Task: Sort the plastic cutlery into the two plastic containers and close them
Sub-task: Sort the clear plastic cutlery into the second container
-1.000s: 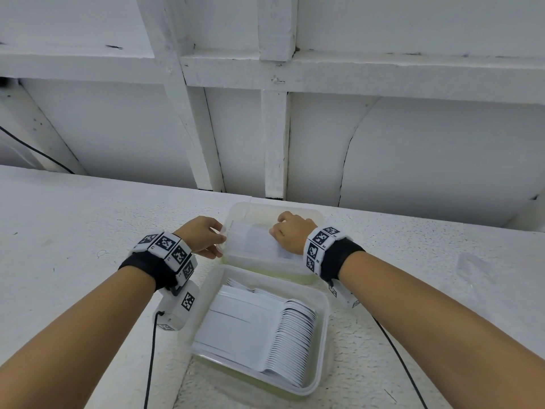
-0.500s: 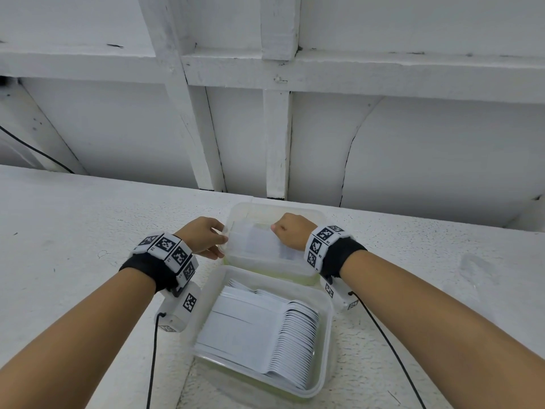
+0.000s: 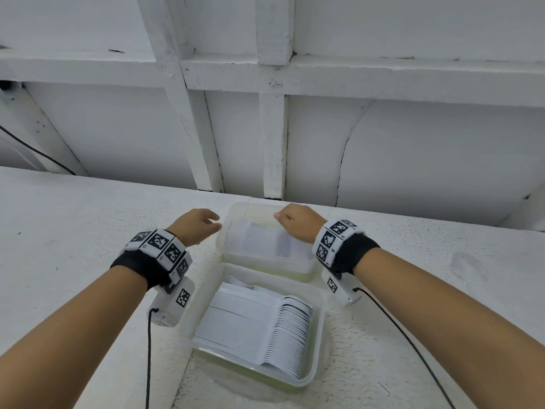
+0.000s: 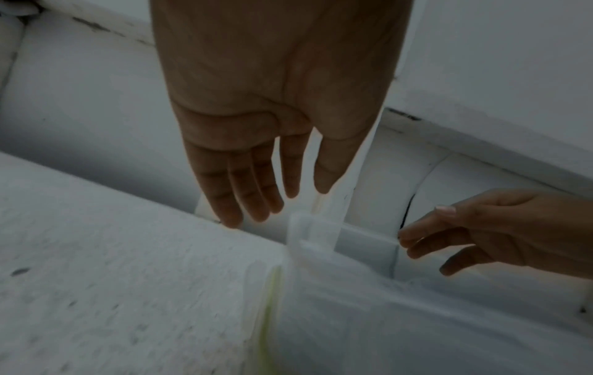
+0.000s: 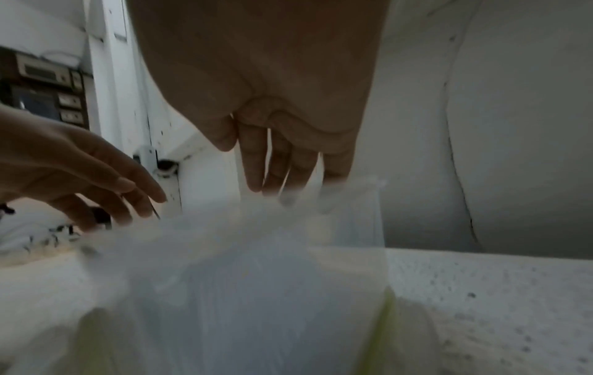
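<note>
White-painted panelling backs a rough white counter (image 3: 73, 237), and in the head view two clear plastic containers sit on it, one behind the other. The near container (image 3: 320, 326) is open and holds a packed row of white plastic spoons (image 3: 290, 329). The far container (image 3: 267, 231) has its lid (image 3: 259, 240) on, with white cutlery dim beneath it. A moment ago the left hand (image 3: 196, 228) was against that container's left edge and the right hand (image 3: 298, 224) was pressing on the lid; now the left has drawn clear and the right has shifted to the far right corner. That suggests the far lid is nearly seated, while the near container still needs its lid, which is not in view.

From the left wrist, the left hand (image 4: 273, 114) hangs palm-down above the counter, fingers (image 4: 244, 182) straight and loosely spread, holding nothing, just beside the far container's corner (image 4: 301, 233). The right hand (image 4: 481, 228) hovers beyond with relaxed fingers.

From the right wrist, blurred, the right hand (image 5: 273, 101) points down with fingers (image 5: 256, 165) extended close together, tips at the lid's edge (image 5: 337, 203); actual contact cannot be told. The left hand (image 5: 80, 165) is apart and spread.
</note>
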Demonstrator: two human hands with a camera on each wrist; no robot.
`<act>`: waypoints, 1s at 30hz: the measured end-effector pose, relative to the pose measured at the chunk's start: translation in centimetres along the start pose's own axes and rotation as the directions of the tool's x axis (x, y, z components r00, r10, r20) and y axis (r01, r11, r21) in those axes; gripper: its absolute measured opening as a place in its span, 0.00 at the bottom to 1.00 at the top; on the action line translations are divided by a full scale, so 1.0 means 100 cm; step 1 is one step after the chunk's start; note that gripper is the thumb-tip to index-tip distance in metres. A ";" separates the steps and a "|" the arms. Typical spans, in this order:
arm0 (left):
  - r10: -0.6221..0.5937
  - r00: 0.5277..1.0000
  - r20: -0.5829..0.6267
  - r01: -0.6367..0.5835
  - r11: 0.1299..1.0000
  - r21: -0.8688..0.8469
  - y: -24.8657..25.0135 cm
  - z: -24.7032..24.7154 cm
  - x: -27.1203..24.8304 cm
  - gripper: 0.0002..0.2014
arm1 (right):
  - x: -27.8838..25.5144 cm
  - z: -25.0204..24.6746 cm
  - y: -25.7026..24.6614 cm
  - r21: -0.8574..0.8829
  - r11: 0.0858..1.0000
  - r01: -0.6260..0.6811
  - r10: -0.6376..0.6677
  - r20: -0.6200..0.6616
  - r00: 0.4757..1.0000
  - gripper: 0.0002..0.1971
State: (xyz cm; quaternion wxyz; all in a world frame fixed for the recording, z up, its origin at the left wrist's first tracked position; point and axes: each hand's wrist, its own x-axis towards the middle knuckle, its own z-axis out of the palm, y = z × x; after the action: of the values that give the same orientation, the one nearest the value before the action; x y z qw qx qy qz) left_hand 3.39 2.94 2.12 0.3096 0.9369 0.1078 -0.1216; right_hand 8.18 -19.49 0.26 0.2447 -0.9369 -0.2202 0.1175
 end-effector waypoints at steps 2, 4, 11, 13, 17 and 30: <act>0.088 0.992 -0.088 -0.085 0.996 0.032 0.012 -0.007 -0.009 0.17 | -0.019 -0.017 -0.002 0.034 0.999 0.011 -0.010 -0.049 0.999 0.21; 0.177 0.973 -0.147 -0.174 0.984 0.028 0.032 -0.010 -0.021 0.15 | -0.040 -0.031 0.003 0.053 0.999 0.002 0.003 -0.076 0.997 0.22; 0.436 0.900 0.022 -0.435 0.900 -0.033 0.127 0.036 -0.057 0.12 | -0.134 -0.063 0.046 0.122 0.991 -0.062 0.079 -0.137 0.987 0.20; 0.490 0.866 0.099 -0.489 0.872 -0.030 0.155 0.062 -0.067 0.13 | -0.167 -0.068 0.063 0.150 0.982 -0.118 0.141 -0.155 0.978 0.17; 0.553 0.796 0.245 -0.566 0.824 -0.022 0.205 0.123 -0.090 0.14 | -0.229 -0.069 0.105 0.192 0.951 -0.242 0.277 -0.180 0.944 0.16; 0.217 0.902 0.373 -0.326 0.909 0.261 0.236 0.285 -0.118 0.23 | -0.327 -0.033 0.178 0.278 0.831 -0.481 0.528 -0.127 0.839 0.15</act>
State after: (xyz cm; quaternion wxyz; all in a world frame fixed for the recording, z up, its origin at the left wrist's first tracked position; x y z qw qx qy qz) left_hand -5.84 -34.36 -3.55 0.1830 0.9455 -0.1005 -0.2500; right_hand -13.04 -50.15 -2.34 0.3343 -0.9329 0.0772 0.1095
